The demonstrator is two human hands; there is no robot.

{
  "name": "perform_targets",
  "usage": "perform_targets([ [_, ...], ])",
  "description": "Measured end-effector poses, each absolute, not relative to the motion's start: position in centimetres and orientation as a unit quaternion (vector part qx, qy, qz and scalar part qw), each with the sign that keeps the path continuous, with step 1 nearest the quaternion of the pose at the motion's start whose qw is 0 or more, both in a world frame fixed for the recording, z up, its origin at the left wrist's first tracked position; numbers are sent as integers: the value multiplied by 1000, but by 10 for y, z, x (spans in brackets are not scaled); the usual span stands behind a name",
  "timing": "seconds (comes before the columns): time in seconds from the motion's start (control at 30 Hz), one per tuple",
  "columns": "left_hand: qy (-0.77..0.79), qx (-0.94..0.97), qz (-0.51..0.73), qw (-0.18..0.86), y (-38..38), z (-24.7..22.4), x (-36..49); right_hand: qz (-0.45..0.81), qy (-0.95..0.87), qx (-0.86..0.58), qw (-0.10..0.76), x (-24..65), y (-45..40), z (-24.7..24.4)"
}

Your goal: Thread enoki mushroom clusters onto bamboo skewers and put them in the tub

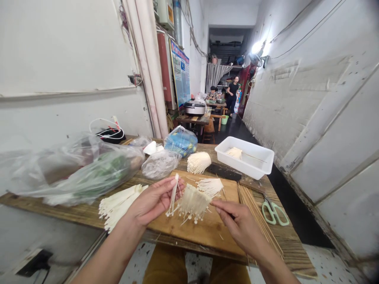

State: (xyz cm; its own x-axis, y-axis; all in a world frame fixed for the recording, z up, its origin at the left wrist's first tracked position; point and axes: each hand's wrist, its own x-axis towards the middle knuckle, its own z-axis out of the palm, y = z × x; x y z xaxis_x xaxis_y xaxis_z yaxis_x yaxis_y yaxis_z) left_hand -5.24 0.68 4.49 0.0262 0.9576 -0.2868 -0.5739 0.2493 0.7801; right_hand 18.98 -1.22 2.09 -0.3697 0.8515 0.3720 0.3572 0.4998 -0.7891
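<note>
My left hand (154,200) pinches a thin strip of enoki mushrooms (173,197) between thumb and fingers, caps hanging down. Closed around the end of a skewer is my right hand (237,217); a flat row of enoki mushrooms (194,202) is threaded on it, and most of the stick is hidden. Both are held over a wooden cutting board (219,232). Behind the skewered row, a loose fan of enoki (211,187) lies on the board. A larger pile of enoki (121,203) rests left of my left hand, and an uncut bunch (199,162) sits farther back.
Bamboo skewers (260,221) lie along the board's right side, beside green-handled scissors (274,213). A dark cleaver (225,172) lies behind. A white plastic tub (245,159) holds some enoki. Plastic bags (97,169) crowd the left. People (233,92) are in the far background.
</note>
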Motion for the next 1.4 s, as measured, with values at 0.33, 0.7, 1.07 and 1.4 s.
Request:
perform_targets([
  [0.33,417,268,562,663,6,41,-53,301,-776,-399,385,192,-12,18],
  [0.7,430,295,540,661,3,42,-50,317,-773,-403,374,200,-12,20],
  [1.07,438,352,504,656,1,41,-46,333,-774,-404,355,201,-13,32],
  [1.4,421,424,533,599,13,31,-44,357,-766,-409,344,198,2,37],
])
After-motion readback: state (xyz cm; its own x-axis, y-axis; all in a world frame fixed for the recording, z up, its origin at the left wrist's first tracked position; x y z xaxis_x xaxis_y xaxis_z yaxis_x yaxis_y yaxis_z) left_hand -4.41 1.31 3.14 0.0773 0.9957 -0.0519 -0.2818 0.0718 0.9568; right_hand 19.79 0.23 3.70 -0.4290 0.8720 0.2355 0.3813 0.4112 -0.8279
